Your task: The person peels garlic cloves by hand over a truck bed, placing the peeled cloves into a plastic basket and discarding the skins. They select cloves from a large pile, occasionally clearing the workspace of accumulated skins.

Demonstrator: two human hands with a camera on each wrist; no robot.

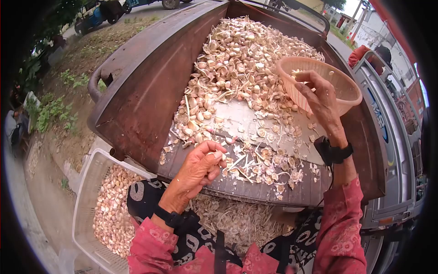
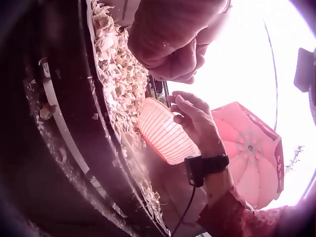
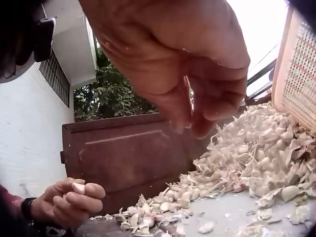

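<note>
Thumb and fingers of my left hand [image 1: 199,169] pinch a pale garlic clove [image 3: 78,187], clearest in the right wrist view. This hand is over the near edge of the metal cart bed, above scattered peel. My right hand [image 1: 319,98] is raised at the near rim of a pink plastic basket [image 1: 351,93]. Its fingers are loosely bent, with a gap between thumb and forefinger, and nothing shows held in it. Small pale pieces appear by its fingertips against the basket. A large heap of garlic cloves [image 1: 242,55] fills the far part of the bed.
Loose skins and stem bits [image 1: 273,171] litter the bed's near floor. Raised rusty side walls [image 1: 155,86] enclose it. A white crate [image 1: 84,201] of cloves stands low at the left. More peel [image 1: 237,219] lies below the front edge. A grey vehicle [image 1: 392,137] stands at the right.
</note>
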